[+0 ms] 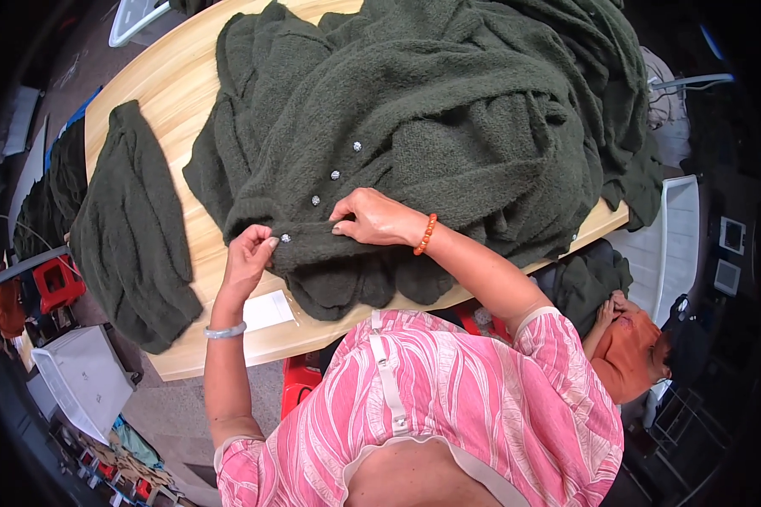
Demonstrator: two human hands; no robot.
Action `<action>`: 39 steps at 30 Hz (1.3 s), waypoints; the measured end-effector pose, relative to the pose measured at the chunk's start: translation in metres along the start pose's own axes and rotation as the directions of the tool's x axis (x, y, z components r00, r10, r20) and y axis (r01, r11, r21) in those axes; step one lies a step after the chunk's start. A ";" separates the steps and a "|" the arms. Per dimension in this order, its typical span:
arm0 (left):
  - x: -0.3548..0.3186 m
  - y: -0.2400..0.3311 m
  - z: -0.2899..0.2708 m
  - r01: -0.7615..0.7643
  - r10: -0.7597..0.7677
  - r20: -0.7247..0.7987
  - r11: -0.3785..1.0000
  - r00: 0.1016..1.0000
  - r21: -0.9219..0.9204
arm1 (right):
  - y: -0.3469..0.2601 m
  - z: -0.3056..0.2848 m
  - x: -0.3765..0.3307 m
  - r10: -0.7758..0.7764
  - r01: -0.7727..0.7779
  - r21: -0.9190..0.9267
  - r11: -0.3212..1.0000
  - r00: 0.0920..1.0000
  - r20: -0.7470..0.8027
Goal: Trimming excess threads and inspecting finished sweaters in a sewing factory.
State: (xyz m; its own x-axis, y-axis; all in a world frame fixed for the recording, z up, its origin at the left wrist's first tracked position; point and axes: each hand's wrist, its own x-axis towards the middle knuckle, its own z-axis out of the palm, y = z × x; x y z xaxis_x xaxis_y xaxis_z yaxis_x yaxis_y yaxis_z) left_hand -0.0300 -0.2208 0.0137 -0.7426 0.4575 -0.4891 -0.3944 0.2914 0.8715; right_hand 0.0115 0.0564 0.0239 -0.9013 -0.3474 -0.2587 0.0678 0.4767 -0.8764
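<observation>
The dark green, fuzzy knit cardigan (300, 160) lies at the near edge of a bulky heap of matching dark green knitwear (490, 51); where one garment ends and the next begins is hard to tell. It looks soft and limp, likely to sag and stretch rather than hold a shape, its nap giving fair friction. One piece should feel light to moderate in weight, though the layers may drag. The round, glittering silver buttons (315, 200) seem the hard, delicate parts. The folded band along the lower edge offers the firmest hold, pinched either side of a button. The left hand (250, 252) has its grip closed, thumb against forefinger, on the edge just beside the lowest button; the right hand (362, 217) pinches the same band farther right.

The pale wood-grain table (165, 72) has a rounded far corner. A separate dark green knit garment (135, 228) lies on its left, and a flat white paper rectangle (268, 310) near the front edge. Around it are a white plastic bin (80, 380), a red plastic stool (55, 283) and a co-worker in an orange top (626, 359).
</observation>
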 end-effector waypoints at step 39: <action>0.054 0.028 0.088 -0.237 0.390 0.042 0.470 0.920 0.850 | -0.021 0.018 -0.021 -0.076 0.060 -0.095 0.994 0.983 -0.169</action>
State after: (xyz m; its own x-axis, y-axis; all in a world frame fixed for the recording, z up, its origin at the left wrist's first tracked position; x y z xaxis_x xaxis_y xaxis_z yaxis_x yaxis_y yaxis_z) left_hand -0.0333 -0.1142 0.0088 -0.8144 0.5694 -0.1119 0.4512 0.7426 0.4949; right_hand 0.0366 0.0390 0.0406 -0.9632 -0.2409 -0.1190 -0.0276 0.5292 -0.8480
